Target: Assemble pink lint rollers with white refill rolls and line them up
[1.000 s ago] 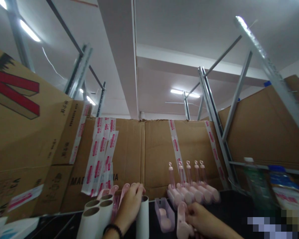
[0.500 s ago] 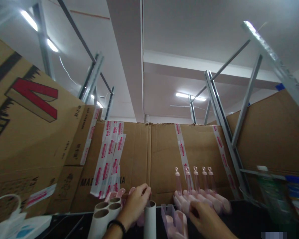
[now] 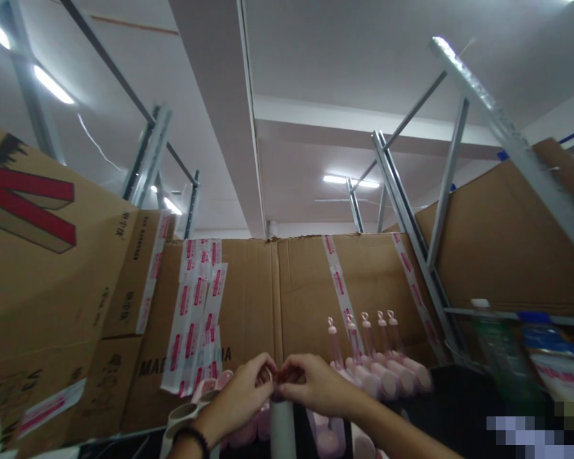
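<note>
My left hand (image 3: 249, 386) and my right hand (image 3: 313, 382) meet fingertip to fingertip just above the top of an upright white tube (image 3: 283, 430). Both are closed in a pinch; whatever lies between the fingertips is too small and hidden to make out. More open white tubes (image 3: 178, 417) stand left of my left wrist, partly covered by it. Pink parts (image 3: 328, 437) lie right of the middle tube, below my right hand. Beyond my right hand is a row of pink cylinders (image 3: 387, 384), with clear pink sticks topped by small loops (image 3: 366, 328) rising behind them.
A large cardboard sheet (image 3: 253, 306) with strips of tape stands behind the black work surface (image 3: 459, 389). Cardboard boxes (image 3: 76, 280) rise at the left. A green bottle (image 3: 500, 350) and a blue-and-white package (image 3: 555, 363) stand at the right, near metal rack posts (image 3: 406, 191).
My right hand has moved left from beside the pink cylinders to join my left hand over the middle tube. The view has shifted slightly right.
</note>
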Action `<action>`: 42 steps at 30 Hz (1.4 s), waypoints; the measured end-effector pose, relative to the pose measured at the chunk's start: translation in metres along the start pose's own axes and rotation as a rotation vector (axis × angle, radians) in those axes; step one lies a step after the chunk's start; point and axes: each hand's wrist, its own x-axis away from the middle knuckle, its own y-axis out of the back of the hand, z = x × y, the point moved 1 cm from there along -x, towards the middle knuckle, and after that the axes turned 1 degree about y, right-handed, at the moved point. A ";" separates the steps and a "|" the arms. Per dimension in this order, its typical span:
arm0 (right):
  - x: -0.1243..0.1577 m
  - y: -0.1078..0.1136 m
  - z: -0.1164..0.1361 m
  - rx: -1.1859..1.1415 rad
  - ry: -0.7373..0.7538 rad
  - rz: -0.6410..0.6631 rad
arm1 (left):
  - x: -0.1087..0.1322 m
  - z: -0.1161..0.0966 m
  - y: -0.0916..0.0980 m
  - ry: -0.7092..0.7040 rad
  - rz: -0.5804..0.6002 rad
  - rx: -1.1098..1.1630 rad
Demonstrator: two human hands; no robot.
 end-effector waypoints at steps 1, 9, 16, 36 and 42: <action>-0.004 -0.003 -0.003 -0.042 -0.008 0.005 | -0.001 0.001 0.000 0.001 -0.012 0.023; -0.008 -0.013 -0.019 -0.318 -0.065 0.004 | 0.000 0.003 0.000 0.037 0.041 0.016; -0.006 -0.016 -0.026 -0.351 -0.099 0.011 | 0.010 -0.009 0.000 0.058 0.138 -0.117; -0.012 0.000 -0.019 -0.316 -0.092 -0.294 | 0.013 -0.017 -0.007 0.151 0.176 -0.019; -0.017 0.028 -0.020 -0.360 -0.073 -0.462 | 0.011 -0.014 -0.006 0.125 0.146 -0.118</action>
